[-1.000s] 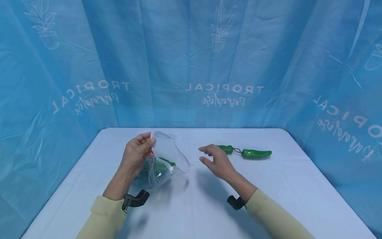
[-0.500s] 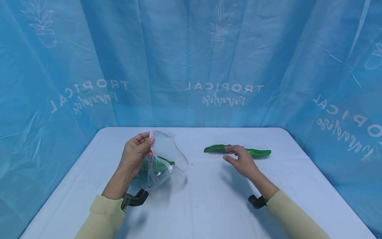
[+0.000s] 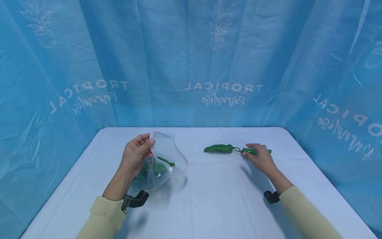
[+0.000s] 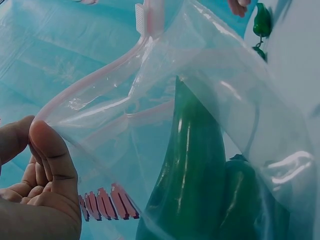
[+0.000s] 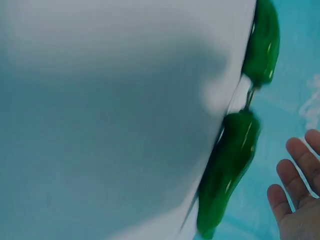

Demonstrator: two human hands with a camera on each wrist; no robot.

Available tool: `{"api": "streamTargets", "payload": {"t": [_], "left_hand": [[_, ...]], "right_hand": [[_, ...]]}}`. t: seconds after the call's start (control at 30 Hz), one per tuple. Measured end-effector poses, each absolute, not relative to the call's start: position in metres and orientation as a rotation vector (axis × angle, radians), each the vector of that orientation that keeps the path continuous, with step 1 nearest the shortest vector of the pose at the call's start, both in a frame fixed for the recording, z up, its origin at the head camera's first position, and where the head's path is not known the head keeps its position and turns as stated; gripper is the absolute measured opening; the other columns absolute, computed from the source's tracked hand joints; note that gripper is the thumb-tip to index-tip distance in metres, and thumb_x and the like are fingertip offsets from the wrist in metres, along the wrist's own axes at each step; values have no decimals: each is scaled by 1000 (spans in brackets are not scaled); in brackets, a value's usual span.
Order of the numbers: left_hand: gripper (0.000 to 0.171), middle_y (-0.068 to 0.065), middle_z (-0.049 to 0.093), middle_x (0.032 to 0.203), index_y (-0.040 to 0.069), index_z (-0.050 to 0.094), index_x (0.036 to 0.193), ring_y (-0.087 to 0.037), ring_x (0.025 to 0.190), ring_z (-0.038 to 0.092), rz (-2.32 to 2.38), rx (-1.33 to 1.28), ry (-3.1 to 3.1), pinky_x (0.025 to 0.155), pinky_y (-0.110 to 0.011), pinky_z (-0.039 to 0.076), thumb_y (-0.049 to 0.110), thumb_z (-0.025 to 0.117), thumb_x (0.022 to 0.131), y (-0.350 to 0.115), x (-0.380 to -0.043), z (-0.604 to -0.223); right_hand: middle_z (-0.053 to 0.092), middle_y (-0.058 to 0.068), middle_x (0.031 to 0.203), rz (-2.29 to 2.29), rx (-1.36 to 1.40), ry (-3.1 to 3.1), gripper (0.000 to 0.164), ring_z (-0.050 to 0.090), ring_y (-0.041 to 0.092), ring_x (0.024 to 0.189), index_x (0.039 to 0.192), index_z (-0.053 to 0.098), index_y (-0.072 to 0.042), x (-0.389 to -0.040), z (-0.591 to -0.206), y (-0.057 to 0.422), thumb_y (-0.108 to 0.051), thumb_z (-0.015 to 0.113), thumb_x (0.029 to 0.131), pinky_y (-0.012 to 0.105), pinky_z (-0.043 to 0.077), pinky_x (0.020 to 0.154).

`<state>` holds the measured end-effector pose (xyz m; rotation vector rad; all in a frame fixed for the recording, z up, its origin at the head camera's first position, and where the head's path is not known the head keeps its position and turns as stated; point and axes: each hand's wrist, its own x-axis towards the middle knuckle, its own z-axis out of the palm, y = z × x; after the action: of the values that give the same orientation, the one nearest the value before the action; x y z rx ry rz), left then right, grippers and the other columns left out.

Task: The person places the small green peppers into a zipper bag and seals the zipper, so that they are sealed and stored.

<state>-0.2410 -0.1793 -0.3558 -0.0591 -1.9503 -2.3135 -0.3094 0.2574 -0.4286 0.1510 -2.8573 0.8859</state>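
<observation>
My left hand [image 3: 135,151] pinches the rim of a clear zip bag [image 3: 165,142] between thumb and fingers. The bag's mouth gapes to the right, and its white slider [image 4: 140,20] shows in the left wrist view. Inside lie green peppers [image 4: 192,155], seen through the plastic. At the right, two shiny long green peppers lie end to end: a left pepper [image 3: 219,148] and a right pepper [image 3: 249,151], joined by a dark cord loop [image 3: 237,149]. My right hand [image 3: 263,160] is over the right pepper; in the right wrist view its fingers [image 5: 295,182] are extended beside it.
A white-covered table [image 3: 206,199] lies under everything, with rounded far corners. Blue printed curtains [image 3: 167,59] stand behind it and along both sides. Each wrist wears a black strap with a small camera [image 3: 135,200].
My right hand has moved right, past the left pepper and the cord, to the right pepper. My left hand and the zip bag have stayed nearly still.
</observation>
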Motion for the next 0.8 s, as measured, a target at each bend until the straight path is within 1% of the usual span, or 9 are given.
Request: {"api": "streamTargets", "payload": {"t": [0.17,0.47,0.63,0.8], "left_hand": [[49,7,60,81,-2,51,122,-5,60,55,-2314,-49,-1952,57,-15,51,27,68,86,-179,-241,-356],[49,5,60,83,-2,51,121,-5,58,55,-2322,-49,-1946,57,-14,51,27,68,86,-178,-242,-357],[47,6,60,82,-1,51,120,-5,58,55,-2321,-52,-1953,57,-14,51,26,68,86,-178,-241,-357],[45,6,59,82,0,51,120,-5,58,55,-2313,-55,-1960,57,-14,51,26,68,87,-179,-242,-357]], "right_hand": [[43,26,137,866,13,-2903,55,36,44,126,136,47,-3,-320,-435,278,-31,61,91,60,37,101],[34,31,142,840,-103,-2990,64,31,47,128,141,38,-1,-330,-439,303,-34,60,91,62,35,101],[34,32,141,825,-151,-3046,65,32,48,127,141,37,-1,-332,-440,307,-34,60,91,61,36,101],[37,31,139,787,-157,-3077,63,33,47,124,139,40,0,-332,-442,310,-35,60,91,62,36,99]]}}
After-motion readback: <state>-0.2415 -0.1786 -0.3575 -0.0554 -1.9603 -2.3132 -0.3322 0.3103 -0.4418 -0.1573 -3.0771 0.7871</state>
